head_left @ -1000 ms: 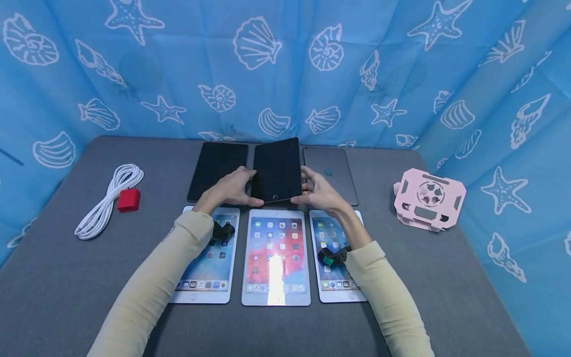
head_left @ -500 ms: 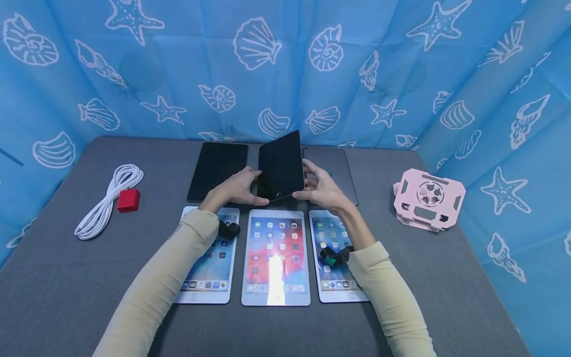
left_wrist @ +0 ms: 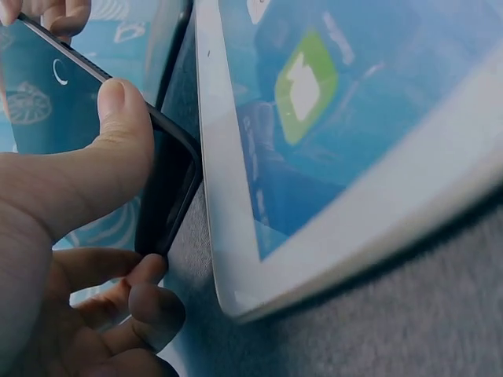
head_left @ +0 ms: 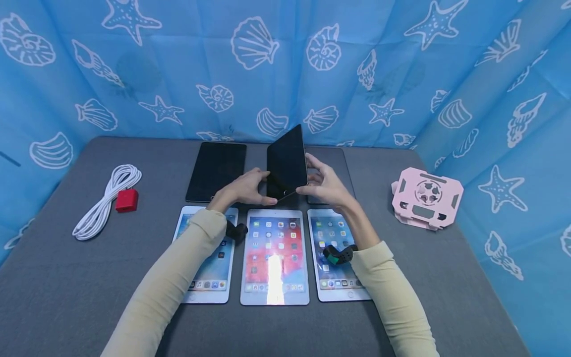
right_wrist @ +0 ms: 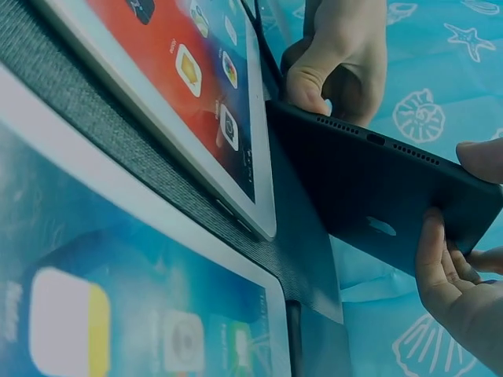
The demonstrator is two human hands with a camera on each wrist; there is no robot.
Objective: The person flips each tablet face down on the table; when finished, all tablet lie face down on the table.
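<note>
Black and glossy, the dark-screened tablet with the thin black frame (head_left: 287, 161) was lifted above the grey fabric-covered table (head_left: 446, 277), tilted so that its right edge stood higher than its left. Both hands held it by its lower end. The left hand (head_left: 247, 188) gripped the lower left corner, with the thumb laid on the glass beside the round home button and the other fingers curled under the back, as the left wrist view showed (left_wrist: 118, 157). The right hand (head_left: 325, 186) held the lower right corner, the thumb on the front edge and the fingers bent behind the dark back (right_wrist: 393, 212).

Under the lifted tablet, three white-framed tablets lay flat in a row with lit screens: the left one (head_left: 209, 267), the middle one with the red wallpaper (head_left: 274, 258), and the right one (head_left: 334, 258). Behind this row, a second black tablet (head_left: 216, 171) lay flat with the screen off, and a grey tablet (head_left: 334, 168) was partly hidden by the right hand. A coiled white cable (head_left: 104, 201) and a small red block (head_left: 127, 200) lay close together near the left edge of the table. A pink plastic folding stand (head_left: 426, 198) sat near the right edge. A blue cloth with white shells and starfish (head_left: 285, 64) hung behind.
</note>
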